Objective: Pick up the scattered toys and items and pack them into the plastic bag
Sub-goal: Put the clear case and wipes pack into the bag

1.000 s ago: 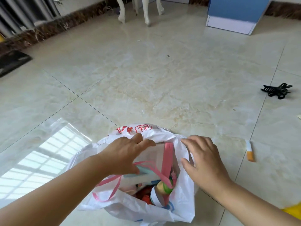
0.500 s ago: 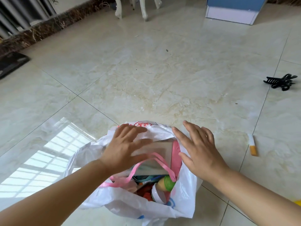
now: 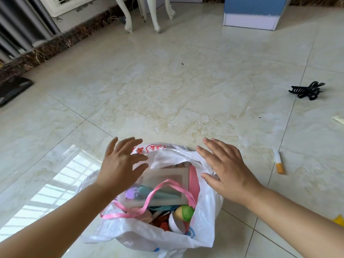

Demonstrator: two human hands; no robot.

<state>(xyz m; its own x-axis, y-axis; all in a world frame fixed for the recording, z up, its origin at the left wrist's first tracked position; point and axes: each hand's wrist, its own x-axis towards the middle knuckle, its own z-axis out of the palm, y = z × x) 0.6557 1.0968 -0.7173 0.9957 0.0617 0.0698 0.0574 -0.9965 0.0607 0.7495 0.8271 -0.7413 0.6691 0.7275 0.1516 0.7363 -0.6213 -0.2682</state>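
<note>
Right hand (image 3: 226, 165): fingers spread, grasping nothing, over white plastic bag (image 3: 204, 216) rim; left hand (image 3: 122, 164) likewise. Black claw hair clip (image 3: 307, 90): floor, well right and forward, long axis crosswise; right hand nearer.

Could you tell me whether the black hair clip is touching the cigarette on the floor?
Apart. The head view shows bare floor tile between the hair clip and the cigarette.

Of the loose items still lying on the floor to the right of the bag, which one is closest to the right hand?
The white stick with an orange tip, just beyond the right hand. The black hair claw lies much farther off, toward the blue cabinet.
</note>
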